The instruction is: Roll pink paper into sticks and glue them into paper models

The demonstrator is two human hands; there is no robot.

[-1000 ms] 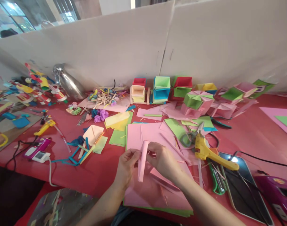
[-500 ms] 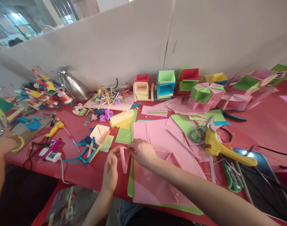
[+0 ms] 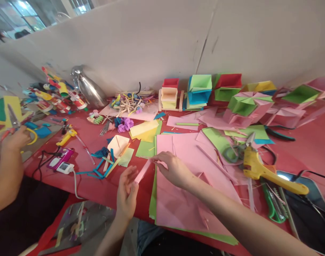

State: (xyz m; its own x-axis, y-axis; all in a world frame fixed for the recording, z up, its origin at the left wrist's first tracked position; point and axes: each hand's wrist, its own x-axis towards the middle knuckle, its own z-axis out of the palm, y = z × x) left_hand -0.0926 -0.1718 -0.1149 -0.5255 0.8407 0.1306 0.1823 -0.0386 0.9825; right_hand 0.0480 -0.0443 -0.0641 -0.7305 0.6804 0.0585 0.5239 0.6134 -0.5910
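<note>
While the right hand (image 3: 174, 169) pinches it, left hand (image 3: 125, 197) loosely spread, the pink strip (image 3: 143, 171) looks narrow.

single head-worn view, facing forward and down across red worktop (image 3: 103, 192); left hand (image 3: 126, 193) and right hand (image 3: 174, 170) near lens, below mid-frame; pale partition (image 3: 151, 46) beyond, its top edge slanting at upper left

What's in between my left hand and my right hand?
In the head view, a pink paper strip slants from your right hand toward your left hand, with red table behind it.
</note>
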